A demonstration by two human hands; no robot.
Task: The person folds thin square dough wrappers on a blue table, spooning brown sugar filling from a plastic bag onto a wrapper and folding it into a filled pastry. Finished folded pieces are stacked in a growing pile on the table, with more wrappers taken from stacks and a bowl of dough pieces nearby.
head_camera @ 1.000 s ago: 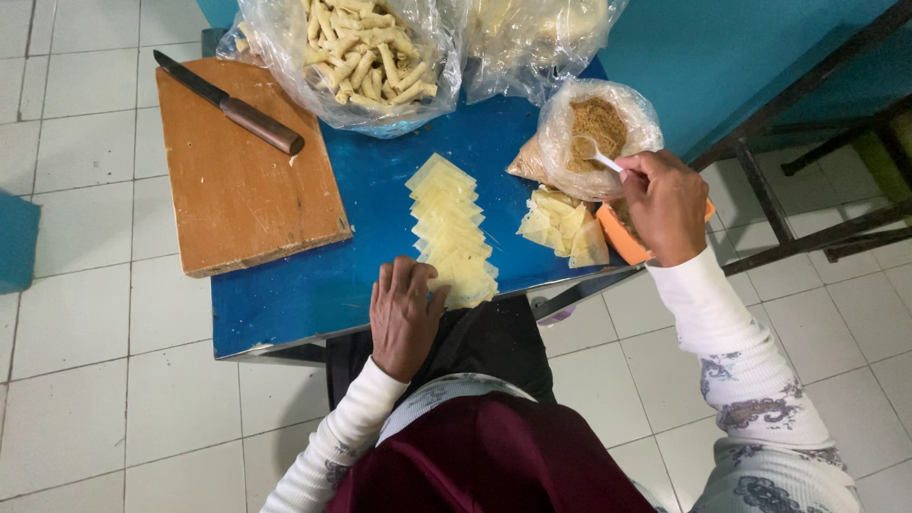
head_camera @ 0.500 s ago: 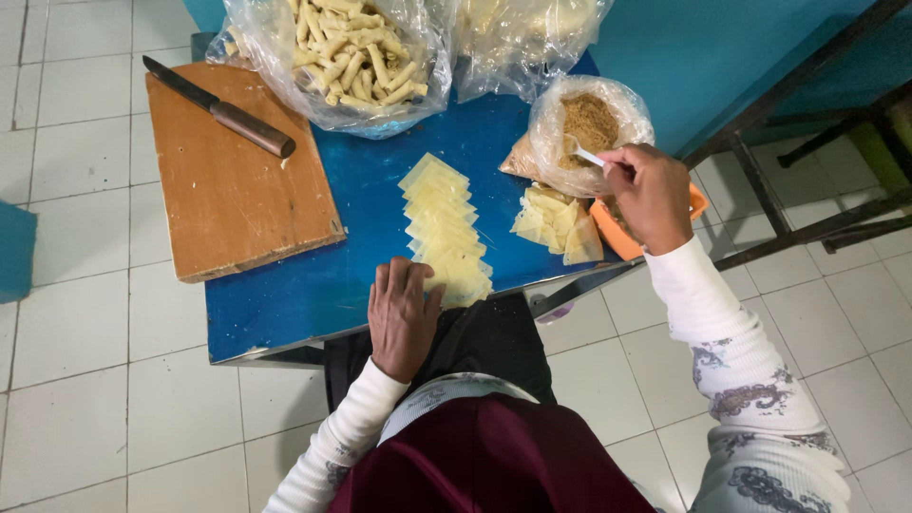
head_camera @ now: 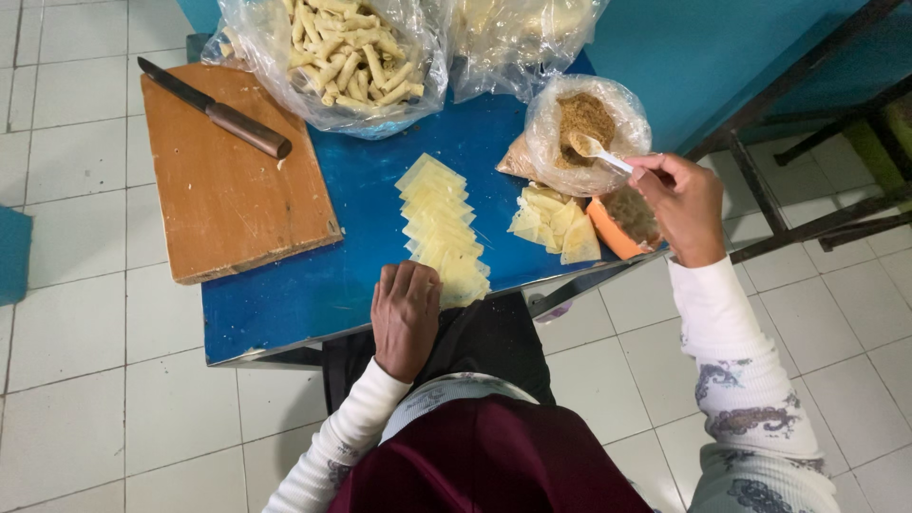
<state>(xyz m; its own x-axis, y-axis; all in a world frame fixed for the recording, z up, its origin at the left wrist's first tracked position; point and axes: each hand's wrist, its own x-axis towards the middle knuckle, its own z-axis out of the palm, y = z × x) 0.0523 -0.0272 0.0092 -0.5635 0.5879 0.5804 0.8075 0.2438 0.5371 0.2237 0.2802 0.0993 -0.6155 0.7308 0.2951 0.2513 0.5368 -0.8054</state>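
Pale yellow wrapper squares [head_camera: 443, 228], overlapped in a row down the blue table [head_camera: 285, 304]: we judge these laid out but not yet filled. Our left hand [head_camera: 405, 318] rests flat, fingers relaxed, touching the row's near end. Our right hand [head_camera: 682, 207] pinches a white spoon [head_camera: 597, 150] dipped in the bag of brown crumbly filling [head_camera: 587, 128]. Done, by our judgement: rolled pieces in a clear bag [head_camera: 347, 52]. Loose wrappers [head_camera: 553, 220] lie beside an orange bowl [head_camera: 617, 226]. Knife [head_camera: 214, 106] on wooden board [head_camera: 228, 199]

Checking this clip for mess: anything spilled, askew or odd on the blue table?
No spill shows. The wooden cutting board juts past the blue table at its left edge, with the knife lying on it. The orange bowl sits at the table's near edge.
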